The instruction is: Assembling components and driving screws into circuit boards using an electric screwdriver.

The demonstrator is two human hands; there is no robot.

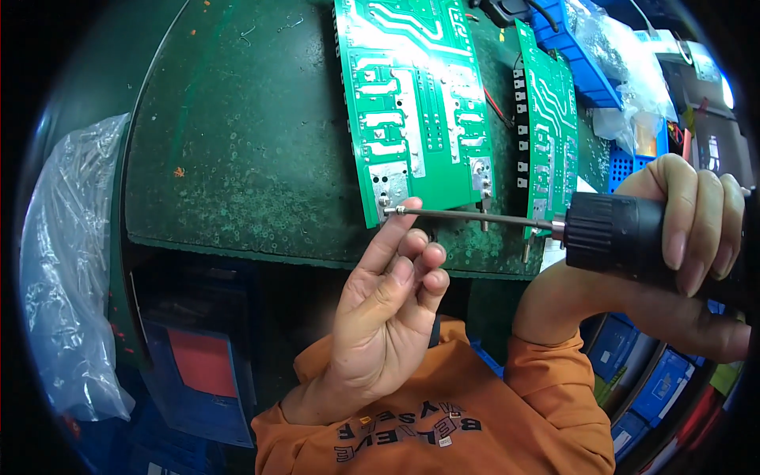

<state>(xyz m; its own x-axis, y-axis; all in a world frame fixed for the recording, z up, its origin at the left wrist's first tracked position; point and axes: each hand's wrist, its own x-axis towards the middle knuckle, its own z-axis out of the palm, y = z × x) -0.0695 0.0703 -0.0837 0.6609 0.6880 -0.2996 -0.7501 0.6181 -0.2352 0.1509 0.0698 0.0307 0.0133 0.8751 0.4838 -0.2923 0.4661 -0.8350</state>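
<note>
My right hand (697,218) is wrapped round a black electric screwdriver (613,233), held level with its long thin bit (475,215) pointing left. A small metal screw (393,211) sits at the bit's tip, by the near left corner of a green circuit board (443,178). The index fingertip of my left hand (384,317) is raised against the bit just behind the screw. Its other fingers are loosely curled, palm up, with nothing visible between them. The board has silvery solder tracks and a metal pad at that corner.
A second green board (552,134) with black parts along its edge lies to the right. Behind it stand a blue bin (582,67) and clear plastic bags (625,67). Another plastic bag (71,269) hangs left of the green tabletop (245,142). Blue boxes (661,388) sit below right.
</note>
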